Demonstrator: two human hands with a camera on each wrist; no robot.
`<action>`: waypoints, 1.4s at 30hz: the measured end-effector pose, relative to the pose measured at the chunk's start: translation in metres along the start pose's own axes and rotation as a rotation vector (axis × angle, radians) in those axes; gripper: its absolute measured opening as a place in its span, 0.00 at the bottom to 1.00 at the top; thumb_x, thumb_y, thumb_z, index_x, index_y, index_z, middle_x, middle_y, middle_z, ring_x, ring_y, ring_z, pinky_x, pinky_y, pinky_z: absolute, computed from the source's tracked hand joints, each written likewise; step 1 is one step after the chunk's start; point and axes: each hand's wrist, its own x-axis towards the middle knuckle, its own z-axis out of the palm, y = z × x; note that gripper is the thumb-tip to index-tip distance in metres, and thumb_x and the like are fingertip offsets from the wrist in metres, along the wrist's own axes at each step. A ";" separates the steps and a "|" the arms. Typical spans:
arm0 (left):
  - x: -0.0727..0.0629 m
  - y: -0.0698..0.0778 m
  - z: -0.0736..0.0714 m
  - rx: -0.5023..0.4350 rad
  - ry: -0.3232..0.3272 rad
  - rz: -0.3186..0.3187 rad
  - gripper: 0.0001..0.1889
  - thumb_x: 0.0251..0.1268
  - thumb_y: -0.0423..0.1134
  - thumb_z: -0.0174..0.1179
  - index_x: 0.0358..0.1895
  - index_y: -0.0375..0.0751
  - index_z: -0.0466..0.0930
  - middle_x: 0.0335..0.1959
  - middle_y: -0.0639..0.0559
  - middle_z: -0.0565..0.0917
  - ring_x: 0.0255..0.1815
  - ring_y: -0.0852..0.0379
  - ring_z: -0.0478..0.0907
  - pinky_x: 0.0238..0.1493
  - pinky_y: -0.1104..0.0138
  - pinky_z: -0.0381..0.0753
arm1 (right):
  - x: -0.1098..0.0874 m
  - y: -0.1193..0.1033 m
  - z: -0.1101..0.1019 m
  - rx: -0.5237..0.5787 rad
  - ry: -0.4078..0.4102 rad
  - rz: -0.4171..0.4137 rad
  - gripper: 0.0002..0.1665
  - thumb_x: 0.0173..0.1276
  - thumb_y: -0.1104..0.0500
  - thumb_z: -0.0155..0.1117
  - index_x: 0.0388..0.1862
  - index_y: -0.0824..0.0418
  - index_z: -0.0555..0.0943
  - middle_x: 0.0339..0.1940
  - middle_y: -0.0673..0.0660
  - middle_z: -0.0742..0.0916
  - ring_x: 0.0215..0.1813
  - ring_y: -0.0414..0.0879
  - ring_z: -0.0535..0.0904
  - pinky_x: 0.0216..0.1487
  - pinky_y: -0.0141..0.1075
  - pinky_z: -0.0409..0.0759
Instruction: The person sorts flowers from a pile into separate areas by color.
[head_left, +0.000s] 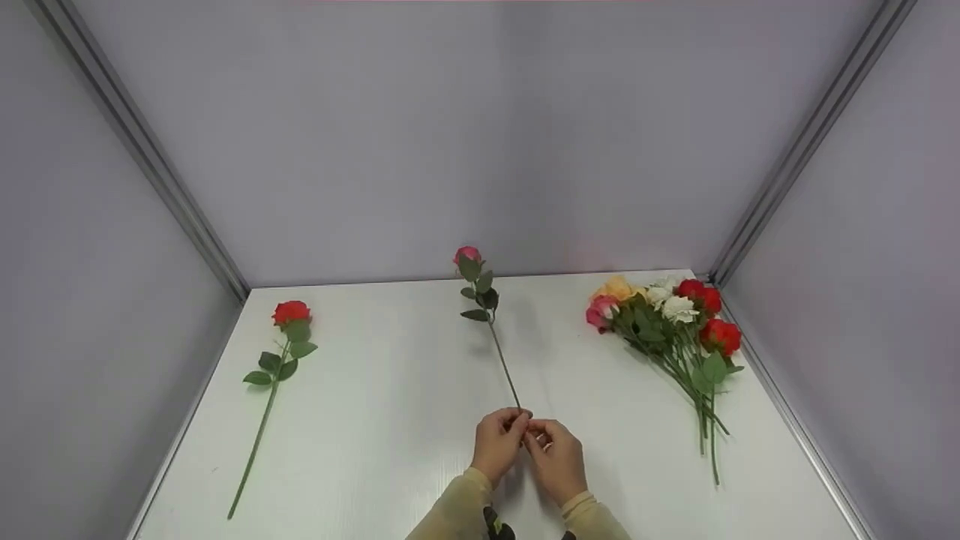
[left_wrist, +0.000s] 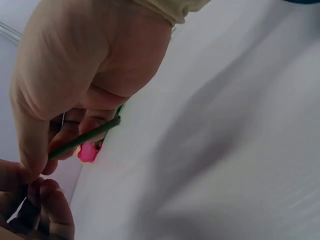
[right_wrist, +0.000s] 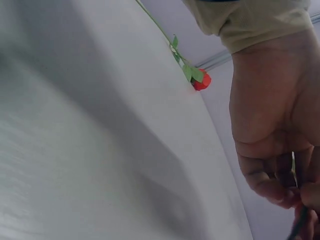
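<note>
A single pink rose (head_left: 466,256) with dark green leaves leans away from me over the middle of the white table. My left hand (head_left: 496,444) pinches its thin stem (head_left: 504,364) near the lower end between thumb and fingers. Right beside it, my right hand (head_left: 557,459) also pinches at the stem's low part, fingertips meeting those of the left. In the left wrist view the cut end of the green stem (left_wrist: 95,134) sticks out past the left fingers. The right wrist view shows the right fingers (right_wrist: 267,187) curled at a dark bit of stem.
A red rose (head_left: 291,313) lies at the left of the table (head_left: 375,360), its stem towards me. On the right lies a loose bunch with red flowers (head_left: 721,337), white flowers (head_left: 679,309), yellow and pink ones. Grey walls (head_left: 420,135) enclose the back and sides.
</note>
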 end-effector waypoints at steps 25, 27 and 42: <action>-0.014 -0.014 -0.163 0.550 0.110 0.103 0.08 0.65 0.34 0.61 0.42 0.35 0.86 0.34 0.51 0.86 0.31 0.61 0.78 0.31 0.68 0.77 | 0.006 0.055 -0.093 -0.074 0.057 0.138 0.07 0.64 0.64 0.67 0.41 0.58 0.84 0.32 0.48 0.83 0.32 0.39 0.78 0.31 0.30 0.75; -0.015 -0.014 -0.178 0.577 0.131 0.088 0.07 0.65 0.33 0.61 0.42 0.35 0.86 0.33 0.51 0.85 0.30 0.61 0.77 0.30 0.68 0.77 | 0.008 0.061 -0.104 -0.090 0.069 0.146 0.07 0.65 0.63 0.66 0.42 0.58 0.84 0.32 0.48 0.83 0.33 0.39 0.78 0.31 0.29 0.75; -0.025 -0.042 -0.242 0.651 0.278 -0.107 0.06 0.64 0.33 0.61 0.38 0.36 0.86 0.29 0.50 0.84 0.30 0.55 0.78 0.34 0.60 0.77 | -0.001 0.090 -0.158 -0.220 0.139 0.290 0.10 0.69 0.59 0.62 0.45 0.61 0.83 0.36 0.53 0.85 0.35 0.40 0.76 0.35 0.25 0.70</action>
